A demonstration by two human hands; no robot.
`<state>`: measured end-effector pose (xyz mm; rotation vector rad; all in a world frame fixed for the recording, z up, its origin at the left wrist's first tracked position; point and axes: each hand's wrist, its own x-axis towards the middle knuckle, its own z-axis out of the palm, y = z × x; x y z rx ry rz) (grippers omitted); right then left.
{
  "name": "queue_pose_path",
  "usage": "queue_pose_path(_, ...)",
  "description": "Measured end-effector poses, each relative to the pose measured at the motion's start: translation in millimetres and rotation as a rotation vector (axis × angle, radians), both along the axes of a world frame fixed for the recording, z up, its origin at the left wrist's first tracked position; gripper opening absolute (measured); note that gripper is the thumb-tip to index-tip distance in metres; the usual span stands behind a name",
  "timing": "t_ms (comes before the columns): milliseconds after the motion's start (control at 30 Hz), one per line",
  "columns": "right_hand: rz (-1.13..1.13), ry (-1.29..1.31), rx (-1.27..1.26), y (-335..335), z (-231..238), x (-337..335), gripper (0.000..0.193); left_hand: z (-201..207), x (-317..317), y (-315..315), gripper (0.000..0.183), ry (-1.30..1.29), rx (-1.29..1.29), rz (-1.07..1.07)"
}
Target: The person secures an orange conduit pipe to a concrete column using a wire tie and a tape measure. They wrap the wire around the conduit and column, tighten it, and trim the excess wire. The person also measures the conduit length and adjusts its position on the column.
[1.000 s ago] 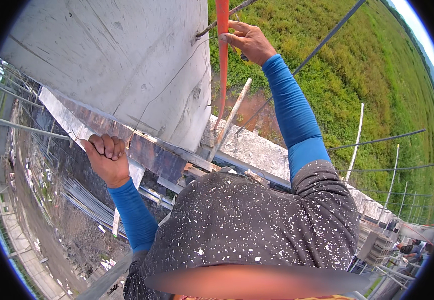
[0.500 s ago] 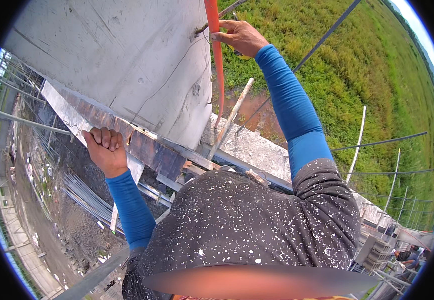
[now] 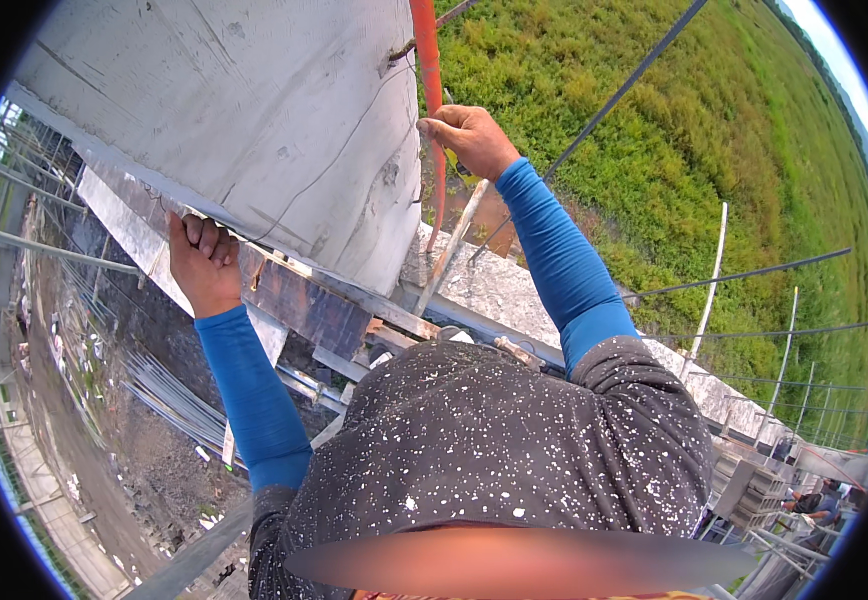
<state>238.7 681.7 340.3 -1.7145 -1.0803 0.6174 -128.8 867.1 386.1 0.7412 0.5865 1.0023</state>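
Note:
My right hand (image 3: 476, 140) has its thumb and fingers pinched together across the front of an orange hose or pipe (image 3: 427, 50) that runs down beside the concrete column (image 3: 254, 110). A dark and yellow object shows partly under that palm; its kind is hidden. At the column's lower left edge, my left hand (image 3: 206, 262) is closed with the fingers curled in. Whatever it grips, if anything, cannot be made out. A thin dark line, like wire, runs down the column face from a rusty bar stub (image 3: 402, 50).
Below the column lie boards and a brownish panel (image 3: 299, 300). A wooden stick (image 3: 454, 245) leans by the concrete ledge (image 3: 499, 285). Grey bars (image 3: 634, 80) cross on the right above grass. Far below left are stacked pipes (image 3: 174, 395); people (image 3: 819, 500) appear at lower right.
My right hand has come down along the orange hose, its fingers now across its front. My left hand has shifted slightly up and left against the column's edge.

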Motion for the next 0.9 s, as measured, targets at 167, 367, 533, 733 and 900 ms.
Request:
queue_pose_path(167,0.001,0.217,0.068,-6,-29,-23,0.044,3,2,2,0.049,0.021,0.029,0.013)
queue_pose_path(367,-0.160,0.083,0.218,-2,-16,-22,0.038,4,5,3,0.049,0.019,0.048,0.019)
queue_pose_path(533,-0.232,-0.132,0.227,4,23,-16,0.027,4,4,2,0.048,0.015,0.053,0.031)
queue_pose_path(733,-0.255,-0.542,0.260,10,35,-20,0.026,5,3,1,0.049,-0.005,0.055,0.017)
queue_pose_path(900,-0.275,-0.676,0.253,13,30,-21,0.027,4,4,1,0.049,-0.006,0.080,0.002)
